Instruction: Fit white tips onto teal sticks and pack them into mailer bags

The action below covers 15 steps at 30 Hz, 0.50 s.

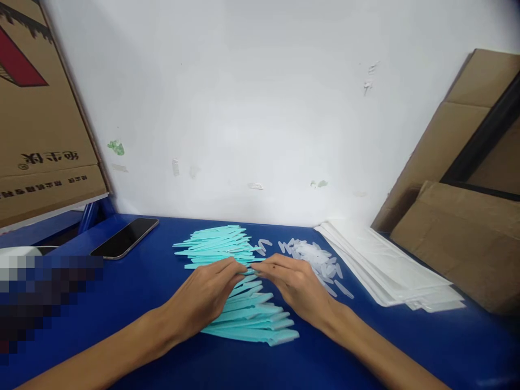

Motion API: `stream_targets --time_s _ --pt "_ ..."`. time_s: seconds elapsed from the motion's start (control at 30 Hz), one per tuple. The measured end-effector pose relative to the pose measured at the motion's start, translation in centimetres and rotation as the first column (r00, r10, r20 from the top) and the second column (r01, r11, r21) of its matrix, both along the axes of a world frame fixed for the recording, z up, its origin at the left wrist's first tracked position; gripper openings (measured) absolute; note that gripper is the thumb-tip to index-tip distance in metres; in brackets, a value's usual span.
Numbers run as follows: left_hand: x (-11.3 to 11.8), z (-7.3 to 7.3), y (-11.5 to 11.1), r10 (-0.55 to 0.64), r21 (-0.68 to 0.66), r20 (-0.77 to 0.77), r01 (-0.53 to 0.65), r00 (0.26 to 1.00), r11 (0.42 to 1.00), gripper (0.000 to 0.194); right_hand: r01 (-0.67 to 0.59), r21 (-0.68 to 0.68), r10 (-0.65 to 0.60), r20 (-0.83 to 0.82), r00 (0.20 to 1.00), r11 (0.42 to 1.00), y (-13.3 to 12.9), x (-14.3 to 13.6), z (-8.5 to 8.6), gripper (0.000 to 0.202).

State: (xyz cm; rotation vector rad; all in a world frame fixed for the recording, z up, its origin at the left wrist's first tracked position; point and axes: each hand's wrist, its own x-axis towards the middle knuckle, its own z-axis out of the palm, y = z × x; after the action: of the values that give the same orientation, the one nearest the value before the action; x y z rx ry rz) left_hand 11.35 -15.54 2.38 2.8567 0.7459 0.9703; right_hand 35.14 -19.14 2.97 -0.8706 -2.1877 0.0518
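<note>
My left hand (211, 284) and my right hand (296, 279) meet above the table, fingertips nearly touching. Between their pinched fingers is a slim teal stick (251, 269), shaped like an eyebrow razor and mostly hidden by the fingers. Beneath and in front of the hands lies a fanned row of teal sticks (255, 322) with pale translucent ends at the right. Beyond the fingers sits another pile of teal sticks (215, 244). Small translucent caps (314, 254) lie heaped just past my right hand, with a few loose ones (263, 245) left of the heap.
White flat bags (385, 265) are stacked on the blue table (154, 303) at the right. Cardboard (459, 244) leans behind them. A phone (125, 238) lies at the back left, near a large printed carton (44, 124). A white wall (260, 108) rises behind the table.
</note>
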Motion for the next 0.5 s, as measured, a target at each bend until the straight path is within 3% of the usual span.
stream_targets --time_s 0.07,0.23,0.33,0.5 --pt "0.0 -0.2 0.0 0.005 0.036 -0.020 -0.004 1.000 0.999 0.026 0.008 -0.010 -0.007 0.040 0.999 1.000 0.0 0.0 0.1 0.029" --pt "-0.1 0.5 0.6 0.028 0.117 -0.168 -0.008 0.985 0.993 0.028 0.097 0.012 -0.096 0.332 0.938 0.995 0.8 0.3 0.3 0.035" --pt "-0.3 1.4 1.1 0.105 0.066 -0.240 -0.091 0.965 0.994 0.030 0.149 -0.015 -0.132 0.390 0.911 0.989 1.4 1.1 0.5 0.027" --pt "-1.3 1.7 2.6 0.250 0.165 -0.351 -0.203 0.902 0.965 0.022 0.175 -0.120 -0.102 0.457 0.883 0.977 2.1 3.0 0.9 0.021"
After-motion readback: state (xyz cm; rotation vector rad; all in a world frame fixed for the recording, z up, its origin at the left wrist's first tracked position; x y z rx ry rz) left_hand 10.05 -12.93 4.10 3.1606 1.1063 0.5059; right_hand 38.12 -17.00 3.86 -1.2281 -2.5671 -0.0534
